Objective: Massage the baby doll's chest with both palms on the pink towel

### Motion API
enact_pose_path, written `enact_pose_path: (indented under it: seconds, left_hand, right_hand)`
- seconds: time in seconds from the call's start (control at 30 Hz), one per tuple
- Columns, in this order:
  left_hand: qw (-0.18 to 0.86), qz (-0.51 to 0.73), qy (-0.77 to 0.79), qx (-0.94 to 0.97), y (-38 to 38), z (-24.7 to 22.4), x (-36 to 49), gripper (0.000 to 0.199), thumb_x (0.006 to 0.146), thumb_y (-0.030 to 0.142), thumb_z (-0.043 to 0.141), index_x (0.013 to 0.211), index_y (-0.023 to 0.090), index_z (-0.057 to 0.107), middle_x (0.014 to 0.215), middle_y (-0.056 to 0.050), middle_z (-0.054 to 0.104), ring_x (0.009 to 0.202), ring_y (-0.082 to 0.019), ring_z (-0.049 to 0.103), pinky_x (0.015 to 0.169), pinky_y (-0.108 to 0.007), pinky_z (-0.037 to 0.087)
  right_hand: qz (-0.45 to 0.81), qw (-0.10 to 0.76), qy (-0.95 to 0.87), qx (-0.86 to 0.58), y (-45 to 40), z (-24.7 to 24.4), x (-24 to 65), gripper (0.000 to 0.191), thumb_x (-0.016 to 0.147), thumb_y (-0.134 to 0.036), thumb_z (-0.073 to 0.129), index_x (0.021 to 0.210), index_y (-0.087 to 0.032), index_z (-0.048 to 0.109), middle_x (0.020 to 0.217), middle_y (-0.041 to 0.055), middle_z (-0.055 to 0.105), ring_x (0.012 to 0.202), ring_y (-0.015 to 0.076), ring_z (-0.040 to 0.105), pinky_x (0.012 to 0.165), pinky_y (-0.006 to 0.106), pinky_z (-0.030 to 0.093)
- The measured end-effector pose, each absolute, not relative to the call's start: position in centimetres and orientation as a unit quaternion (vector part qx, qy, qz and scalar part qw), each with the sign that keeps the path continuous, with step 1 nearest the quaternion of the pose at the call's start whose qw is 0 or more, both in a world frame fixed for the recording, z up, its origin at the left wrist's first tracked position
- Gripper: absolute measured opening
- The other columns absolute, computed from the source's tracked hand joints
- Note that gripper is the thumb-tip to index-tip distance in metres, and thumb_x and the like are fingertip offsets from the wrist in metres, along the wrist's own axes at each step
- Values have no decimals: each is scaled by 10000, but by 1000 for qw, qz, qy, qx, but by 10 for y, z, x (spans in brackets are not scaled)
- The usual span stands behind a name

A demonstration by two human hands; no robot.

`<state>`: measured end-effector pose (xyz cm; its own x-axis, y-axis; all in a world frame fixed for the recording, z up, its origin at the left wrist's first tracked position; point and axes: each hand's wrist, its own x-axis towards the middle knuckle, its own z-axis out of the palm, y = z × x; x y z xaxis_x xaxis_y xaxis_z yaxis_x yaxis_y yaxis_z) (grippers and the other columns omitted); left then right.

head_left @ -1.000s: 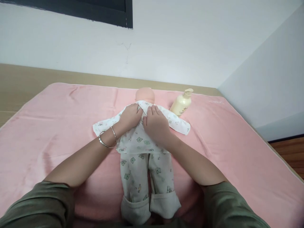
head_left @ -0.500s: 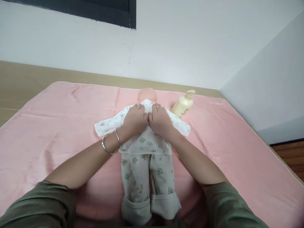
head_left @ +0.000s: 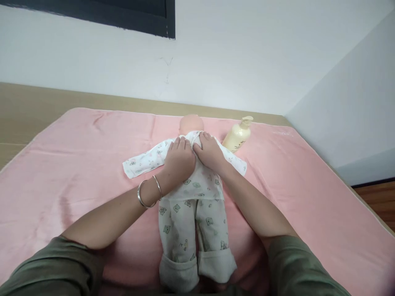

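A bald baby doll [head_left: 191, 123] lies stretched out on a pink sheet, its head at the far end and no facial features visible. It wears a white printed top [head_left: 202, 185] and matching trousers [head_left: 212, 218] with turned-up cuffs. My left hand [head_left: 180, 158], two silver bangles on its wrist, rests palm down on the upper torso, fingers extended. Beside it my right hand [head_left: 210, 153] lies on the cloth below the neck, its thumb apart from the fingers. Both palms, and the cloth beneath them, are hidden.
A cream pump bottle [head_left: 237, 137] stands or leans to the right of the doll's head. The pink sheet [head_left: 77, 164] covers a wooden surface [head_left: 24, 98], which meets a white wall [head_left: 231, 61] at the back. A dark frame [head_left: 138, 24] is set in that wall.
My left hand has slid slightly towards me and to the right across the doll's torso. My right hand has shifted only a little, and its thumb and fingers are spread more.
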<state>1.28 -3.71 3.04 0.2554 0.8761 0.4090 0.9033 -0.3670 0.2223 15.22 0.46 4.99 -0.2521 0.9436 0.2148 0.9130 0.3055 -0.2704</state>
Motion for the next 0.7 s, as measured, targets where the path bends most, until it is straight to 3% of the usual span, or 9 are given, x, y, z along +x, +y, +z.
enact_pose_path:
  seconds: [0.17,0.3,0.43,0.57,0.7]
  left_hand:
    - [-29,-205,-568,-797,-12,38,-1,242,940,192,358,959,154,597,1061,-172,682,1022,-305,627,887,-445,487]
    - [-65,-210,-603,-767,0,35,-7,280,943,190,317,876,173,588,926,-143,693,858,-268,637,780,-404,472]
    - [-52,-262,-610,-746,-3,25,-2,279,933,222,344,929,170,618,973,-140,708,946,-280,643,859,-410,470]
    - [-45,-298,-606,-736,-6,20,1,362,941,255,352,1138,144,635,1165,-147,711,1124,-293,627,1007,-427,453]
    - [-52,-305,-605,-733,-6,19,1,396,938,253,355,1179,134,645,1193,-147,713,1150,-298,627,1037,-440,453]
  right_hand:
    - [-42,147,-821,-550,-26,44,139,564,1007,-256,335,1427,105,444,1459,322,525,1389,401,481,1170,540,368]
    - [-92,158,-837,-516,-48,37,131,561,1009,-235,333,1474,63,431,1539,306,449,1472,421,389,1213,573,311]
    - [-33,168,-846,-505,-29,35,138,561,996,-221,312,1471,40,454,1553,250,463,1499,360,368,1256,530,280]
    - [30,178,-797,-576,2,35,149,609,997,-283,324,1508,38,408,1592,241,414,1509,375,349,1238,535,311]
    - [57,189,-783,-590,7,33,152,632,991,-319,345,1529,9,395,1614,221,389,1519,367,336,1251,521,280]
